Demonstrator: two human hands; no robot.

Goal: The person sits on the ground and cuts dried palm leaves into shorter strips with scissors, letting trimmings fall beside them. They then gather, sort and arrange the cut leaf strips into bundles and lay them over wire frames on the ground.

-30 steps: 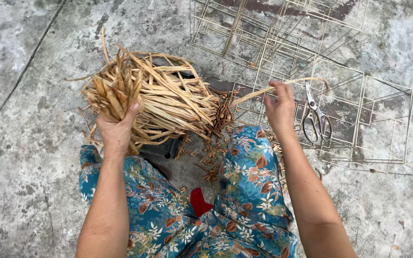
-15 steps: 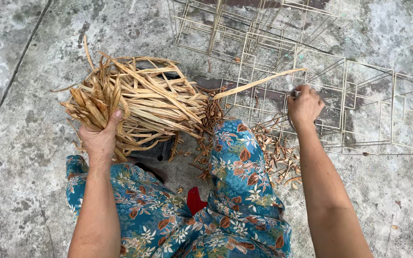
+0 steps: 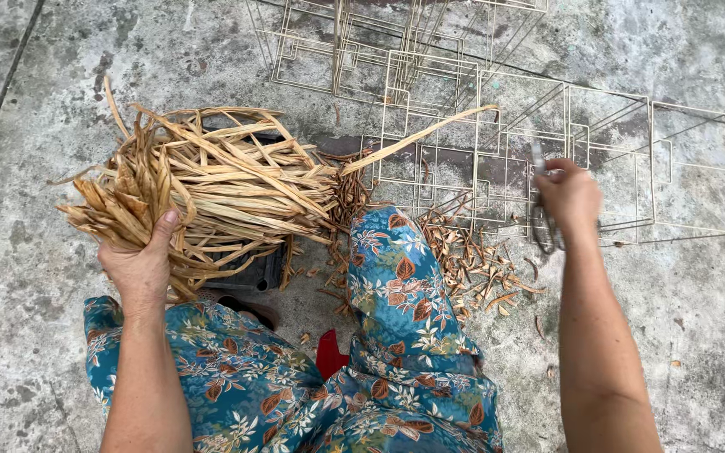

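Nearest the camera, the knees in blue cloth with an orange leaf print (image 3: 396, 294) rise from the grey concrete floor (image 3: 27, 335); take them as the landmark. Just left of the knees, the left hand (image 3: 140, 264) is closed around the butt end of a thick bundle of dry tan plant strips (image 3: 211, 189), which lies across a dark low block under it. One long strip (image 3: 417, 134) springs out of the bundle to the far right of the knees. Right of the knees, touching the cloth, lies a scatter of short brown trimmings (image 3: 472, 260). Beyond that, the right hand (image 3: 568, 197) is wrapped around the handles of grey metal scissors (image 3: 541, 226); it is blurred, so I cannot tell whether the blades are apart. Farthest from the knees lie thin pale wire box frames (image 3: 505, 101), flat on the floor. Judging by this, the step is fetching the cutter while the bundle is held; a next move would call for bringing the blades across to the loose strip ends.
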